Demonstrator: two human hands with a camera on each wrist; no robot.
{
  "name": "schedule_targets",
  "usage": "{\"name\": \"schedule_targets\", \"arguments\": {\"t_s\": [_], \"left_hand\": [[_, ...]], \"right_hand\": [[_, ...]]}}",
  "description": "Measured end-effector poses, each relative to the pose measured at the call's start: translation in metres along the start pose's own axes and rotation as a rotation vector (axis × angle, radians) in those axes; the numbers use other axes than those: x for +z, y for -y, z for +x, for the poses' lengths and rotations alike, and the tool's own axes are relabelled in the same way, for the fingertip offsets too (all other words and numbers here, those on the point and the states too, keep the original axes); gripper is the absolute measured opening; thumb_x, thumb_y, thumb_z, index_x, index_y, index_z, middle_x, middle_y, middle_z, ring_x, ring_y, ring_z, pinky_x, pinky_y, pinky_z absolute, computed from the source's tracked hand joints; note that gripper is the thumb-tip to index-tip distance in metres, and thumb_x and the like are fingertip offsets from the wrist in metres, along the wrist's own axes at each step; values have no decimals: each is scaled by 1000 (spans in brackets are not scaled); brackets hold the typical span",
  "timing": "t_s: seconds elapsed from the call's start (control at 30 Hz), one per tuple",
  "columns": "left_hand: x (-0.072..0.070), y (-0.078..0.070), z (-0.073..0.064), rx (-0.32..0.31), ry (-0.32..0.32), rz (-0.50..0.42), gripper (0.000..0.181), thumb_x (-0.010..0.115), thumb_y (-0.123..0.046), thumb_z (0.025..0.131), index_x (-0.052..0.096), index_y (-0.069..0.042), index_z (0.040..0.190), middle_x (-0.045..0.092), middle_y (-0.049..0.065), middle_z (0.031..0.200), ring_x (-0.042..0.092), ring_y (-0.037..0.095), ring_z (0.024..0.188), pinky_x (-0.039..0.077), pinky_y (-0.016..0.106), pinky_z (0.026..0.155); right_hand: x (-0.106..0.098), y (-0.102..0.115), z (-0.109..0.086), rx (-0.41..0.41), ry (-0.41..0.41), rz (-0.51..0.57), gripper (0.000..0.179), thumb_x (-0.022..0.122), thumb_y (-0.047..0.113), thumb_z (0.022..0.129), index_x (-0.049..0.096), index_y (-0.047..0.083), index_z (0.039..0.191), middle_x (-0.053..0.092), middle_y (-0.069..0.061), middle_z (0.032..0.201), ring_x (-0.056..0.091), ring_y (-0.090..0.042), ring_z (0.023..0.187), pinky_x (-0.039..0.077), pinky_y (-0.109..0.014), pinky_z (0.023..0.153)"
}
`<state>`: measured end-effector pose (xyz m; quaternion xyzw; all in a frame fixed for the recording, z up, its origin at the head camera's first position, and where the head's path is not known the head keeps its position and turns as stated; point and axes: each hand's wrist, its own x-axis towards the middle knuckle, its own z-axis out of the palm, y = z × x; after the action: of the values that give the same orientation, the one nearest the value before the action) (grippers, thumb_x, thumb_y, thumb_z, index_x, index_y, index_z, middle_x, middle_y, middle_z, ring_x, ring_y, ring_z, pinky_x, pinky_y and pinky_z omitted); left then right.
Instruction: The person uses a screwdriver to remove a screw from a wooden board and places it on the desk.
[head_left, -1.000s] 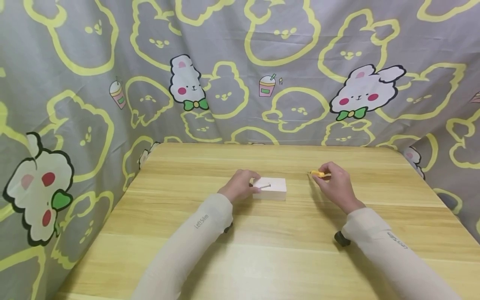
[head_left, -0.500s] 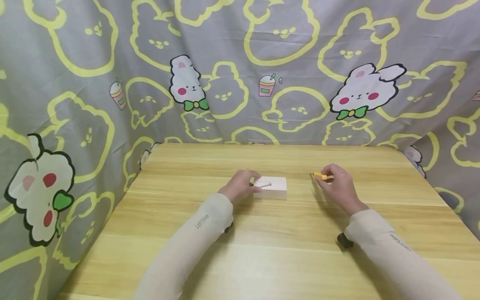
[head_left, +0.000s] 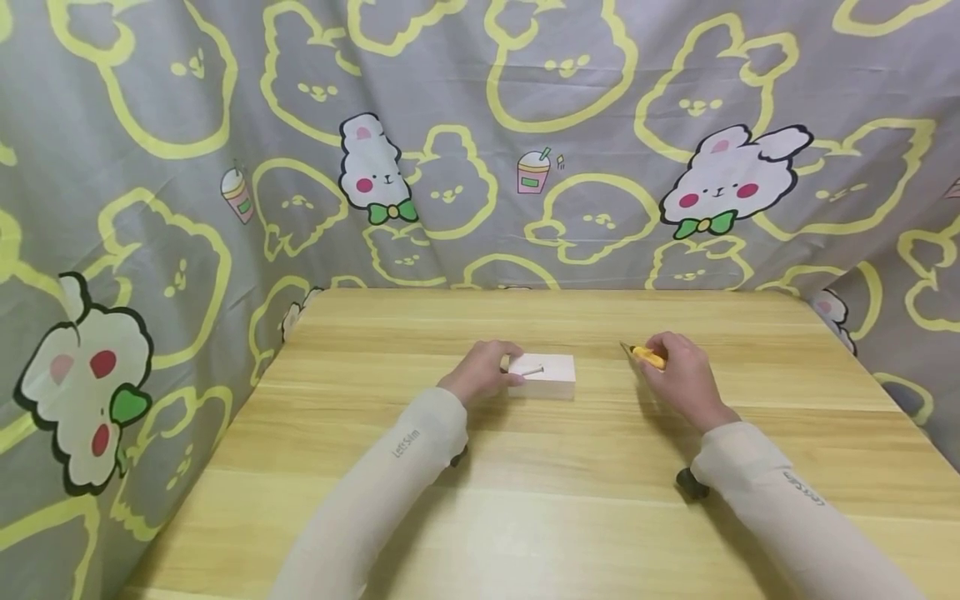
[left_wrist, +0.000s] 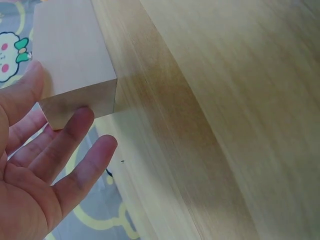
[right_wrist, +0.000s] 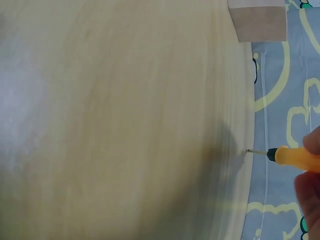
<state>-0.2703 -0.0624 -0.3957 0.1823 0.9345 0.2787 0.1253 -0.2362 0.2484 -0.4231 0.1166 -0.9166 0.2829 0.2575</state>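
My left hand (head_left: 480, 370) grips the left end of a pale wooden block (head_left: 553, 367), which lies on the table. In the left wrist view the thumb is at one edge of the block (left_wrist: 75, 47) and a fingertip touches its end face; another finger is stretched out clear of it. A slim metal screw (head_left: 532, 371) shows over the block's top, its head to the right, its other end by the left thumb. Right of the block, my right hand (head_left: 681, 371) holds a yellow-handled screwdriver (head_left: 647, 357) above the table, its shaft pointing left and away from the block.
The wood-grain table (head_left: 480, 500) extends around both hands. A grey curtain (head_left: 465, 150) with yellow outlines and rabbit prints hangs along its back and sides. Black wrist devices (head_left: 690, 483) show under the cuffs.
The right hand has shifted slightly right and down, and the screwdriver has turned so its handle now slopes down to the right. The left hand and block have hardly moved.
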Motion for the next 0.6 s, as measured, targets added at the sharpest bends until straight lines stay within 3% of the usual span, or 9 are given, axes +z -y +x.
{"name": "schedule_targets", "arguments": {"t_s": [0.2,0.37,0.6], "left_hand": [[1,1,0,2,4,9,54,74,-26,87,56,-12,136,53,9,140,53,25,124,38,39,108],[1,1,-1,11,4,24,54,73,-26,87,55,-12,136,53,8,140,48,25,128,37,39,108],[-1,-1,-1,2,15,5,52,74,-24,87,56,-12,134,55,9,137,63,19,104,50,32,93]], "right_hand": [[-5,0,-2,102,142,-45,25,66,3,80,59,-9,100,60,-25,88,57,-37,78,51,-50,68],[-3,-3,-5,131,216,-60,25,64,4,82,58,-11,101,60,-25,87,58,-38,78,52,-50,68],[-2,-5,-5,244,400,-47,31,56,8,84,52,-8,110,58,-21,89,55,-32,76,50,-43,63]]}}
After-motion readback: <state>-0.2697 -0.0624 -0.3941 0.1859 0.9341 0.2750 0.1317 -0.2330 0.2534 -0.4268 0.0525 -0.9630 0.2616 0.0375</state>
